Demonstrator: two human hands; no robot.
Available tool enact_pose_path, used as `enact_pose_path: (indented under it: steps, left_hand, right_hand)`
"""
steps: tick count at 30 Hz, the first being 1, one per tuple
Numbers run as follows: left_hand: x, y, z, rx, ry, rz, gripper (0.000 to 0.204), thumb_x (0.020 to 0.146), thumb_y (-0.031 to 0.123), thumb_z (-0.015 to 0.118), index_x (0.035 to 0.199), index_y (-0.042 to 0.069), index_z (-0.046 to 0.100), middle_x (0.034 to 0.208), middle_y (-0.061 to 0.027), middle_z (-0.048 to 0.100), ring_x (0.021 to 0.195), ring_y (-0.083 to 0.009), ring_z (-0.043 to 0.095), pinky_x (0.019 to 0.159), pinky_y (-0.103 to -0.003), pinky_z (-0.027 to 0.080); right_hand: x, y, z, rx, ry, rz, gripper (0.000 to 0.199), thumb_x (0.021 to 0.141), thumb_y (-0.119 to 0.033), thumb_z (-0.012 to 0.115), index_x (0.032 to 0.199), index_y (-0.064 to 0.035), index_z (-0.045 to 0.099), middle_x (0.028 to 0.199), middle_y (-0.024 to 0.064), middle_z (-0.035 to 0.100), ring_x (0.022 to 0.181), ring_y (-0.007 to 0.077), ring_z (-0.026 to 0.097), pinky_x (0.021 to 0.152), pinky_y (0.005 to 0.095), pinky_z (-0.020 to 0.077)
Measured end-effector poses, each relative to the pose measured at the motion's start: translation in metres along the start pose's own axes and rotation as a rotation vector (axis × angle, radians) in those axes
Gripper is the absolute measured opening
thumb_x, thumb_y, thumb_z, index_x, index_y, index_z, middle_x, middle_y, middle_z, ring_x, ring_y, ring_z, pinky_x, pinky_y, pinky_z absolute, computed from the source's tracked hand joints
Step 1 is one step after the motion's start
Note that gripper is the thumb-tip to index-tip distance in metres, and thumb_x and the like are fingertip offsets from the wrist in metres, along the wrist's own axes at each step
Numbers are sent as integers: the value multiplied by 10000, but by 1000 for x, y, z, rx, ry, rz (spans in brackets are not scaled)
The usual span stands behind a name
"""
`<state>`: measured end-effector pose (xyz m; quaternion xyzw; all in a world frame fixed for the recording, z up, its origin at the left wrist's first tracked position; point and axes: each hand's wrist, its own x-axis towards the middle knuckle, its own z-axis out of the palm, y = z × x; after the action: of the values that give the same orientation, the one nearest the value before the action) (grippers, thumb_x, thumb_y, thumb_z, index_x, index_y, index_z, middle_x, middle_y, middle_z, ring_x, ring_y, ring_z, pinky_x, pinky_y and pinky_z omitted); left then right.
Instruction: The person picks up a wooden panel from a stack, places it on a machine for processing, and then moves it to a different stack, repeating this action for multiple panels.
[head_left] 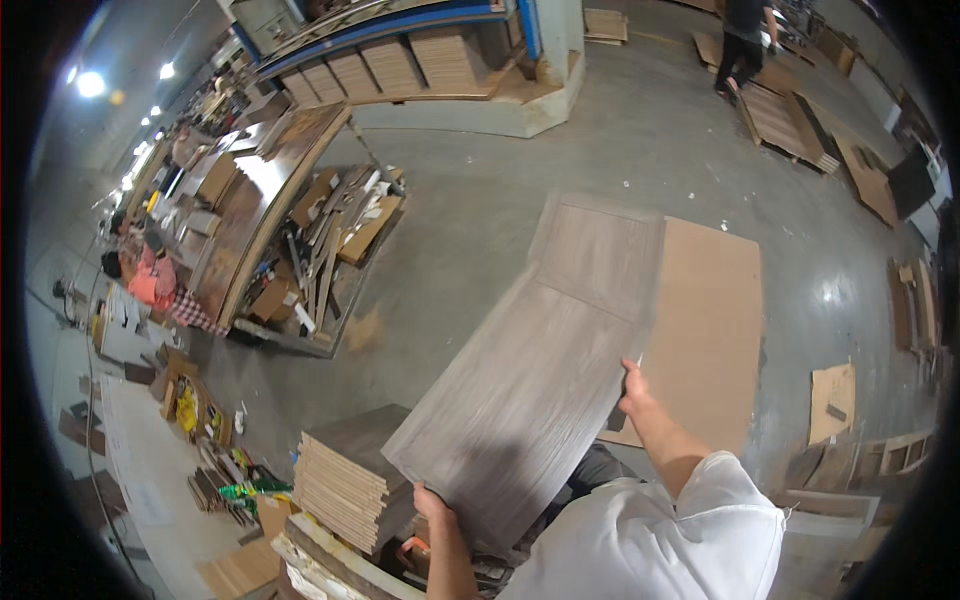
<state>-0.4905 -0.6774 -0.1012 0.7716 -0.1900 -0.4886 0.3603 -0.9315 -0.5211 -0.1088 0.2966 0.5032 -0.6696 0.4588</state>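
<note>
I hold a long grey-brown wood-grain panel (520, 390) out in front of me, tilted over the floor. My left hand (432, 503) grips its near corner at the lower left. My right hand (634, 388) clasps its right edge. A similar grey panel (600, 250) lies flat on the concrete floor beyond it, next to a light brown board (712, 320). A stack of cut panels (350, 480) stands just left of my left hand.
A cart of scrap offcuts (330, 250) stands at the left beside a long worktable (260, 200). A person in a pink top (152, 280) works at far left; another person (742, 40) walks at the top right. Board stacks (790, 125) lie on the floor.
</note>
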Motion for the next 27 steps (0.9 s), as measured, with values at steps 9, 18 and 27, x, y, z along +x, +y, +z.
enact_pose_path:
  steps: [9,18,27]
  left_hand:
    - [-75,-21,146,189,-542,52,343,914,311,568,1085,15,551,959,-72,550,752,-215,609,632,-389,531]
    - [-108,9,182,350,-1003,-32,323,970,282,588,1090,-15,546,998,-131,647,793,-225,682,694,-332,566]
    - [-1,-50,15,500,-771,300,317,972,261,583,1030,-48,630,900,-124,714,803,-171,686,726,-293,546]
  right_hand:
    - [43,-18,3,-380,355,-436,686,919,-281,638,1473,5,353,1406,215,504,1314,316,456,1065,434,393]
    - [76,-102,-12,-490,247,-655,649,895,-123,633,1472,-13,357,1382,227,526,1242,325,538,1037,399,436]
    - [-9,25,-18,-1342,169,-990,420,773,-244,707,1125,-18,669,1164,231,635,1078,383,612,973,423,479]
